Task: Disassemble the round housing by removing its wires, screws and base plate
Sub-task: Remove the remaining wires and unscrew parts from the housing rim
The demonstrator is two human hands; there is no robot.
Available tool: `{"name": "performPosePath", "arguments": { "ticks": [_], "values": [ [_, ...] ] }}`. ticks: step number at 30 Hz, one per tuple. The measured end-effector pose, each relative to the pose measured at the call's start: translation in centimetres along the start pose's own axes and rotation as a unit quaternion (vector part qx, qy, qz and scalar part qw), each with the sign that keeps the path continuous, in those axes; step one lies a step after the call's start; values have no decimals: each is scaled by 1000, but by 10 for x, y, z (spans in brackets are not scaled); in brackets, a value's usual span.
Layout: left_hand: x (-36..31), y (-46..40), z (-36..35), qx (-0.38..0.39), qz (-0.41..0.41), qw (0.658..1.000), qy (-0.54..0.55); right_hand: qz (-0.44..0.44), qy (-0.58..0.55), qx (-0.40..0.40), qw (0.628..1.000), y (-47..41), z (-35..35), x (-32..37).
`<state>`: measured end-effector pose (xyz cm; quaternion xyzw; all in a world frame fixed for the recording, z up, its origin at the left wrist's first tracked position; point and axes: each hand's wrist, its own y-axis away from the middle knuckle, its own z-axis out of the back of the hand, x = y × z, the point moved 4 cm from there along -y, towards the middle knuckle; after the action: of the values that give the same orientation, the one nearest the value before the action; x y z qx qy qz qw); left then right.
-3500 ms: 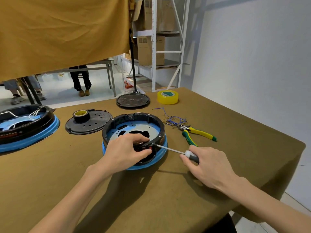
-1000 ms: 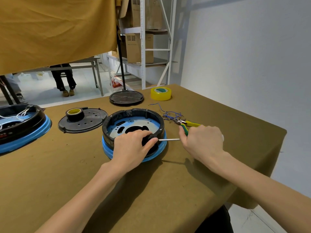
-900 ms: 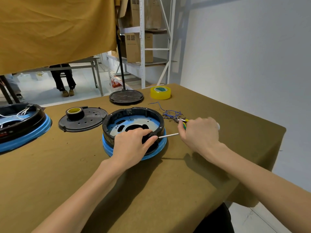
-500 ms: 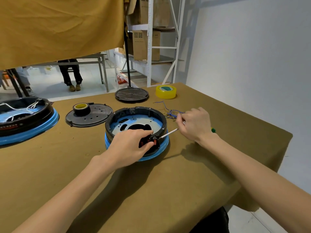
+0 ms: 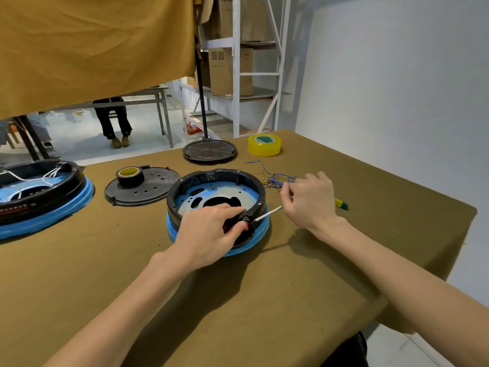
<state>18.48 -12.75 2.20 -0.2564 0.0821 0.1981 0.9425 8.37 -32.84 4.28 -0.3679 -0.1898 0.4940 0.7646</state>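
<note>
Black plastic made up the wall of the round housing (image 5: 215,205), which sat on its blue rim in the middle of the table (image 5: 264,300), just in front of the loose black lid (image 5: 144,190) and the yellow tape roll (image 5: 264,145). I judged it light and stiff, apt to slide on the cloth, so it wanted holding at the near wall and not by the thin pale base plate (image 5: 219,193) inside. My left hand (image 5: 211,235) lay over that near wall, thumb and fingers pinched on a small red-and-black part there. My right hand (image 5: 309,200), to the right of the housing, had its fingers curled round the screwdriver (image 5: 267,214), whose handle was hidden; the tip met the wall beside my left thumb. Cut blue wires (image 5: 275,178) lay just right of the housing, behind that hand. Compared with half a second before, my right hand had hardly moved and the shaft stayed at the same spot; a few seconds earlier that hand had been nearer me, with the handle showing.
</note>
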Motion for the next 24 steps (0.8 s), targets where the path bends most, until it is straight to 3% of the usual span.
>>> {"name": "performPosePath", "arguments": {
  "ticks": [3,6,14,24],
  "values": [
    [2,-6,-3,0,18,1000,-2,39,-37,-15,998,-12,-8,7],
    [9,-10,-1,0,36,999,21,79,-1,-34,996,3,-15,23],
    [8,-6,2,-9,4,1000,17,4,51,11,999,23,-2,7],
    [7,-5,2,-15,23,999,22,-18,73,-17,997,21,20,-1]
  ]
}}
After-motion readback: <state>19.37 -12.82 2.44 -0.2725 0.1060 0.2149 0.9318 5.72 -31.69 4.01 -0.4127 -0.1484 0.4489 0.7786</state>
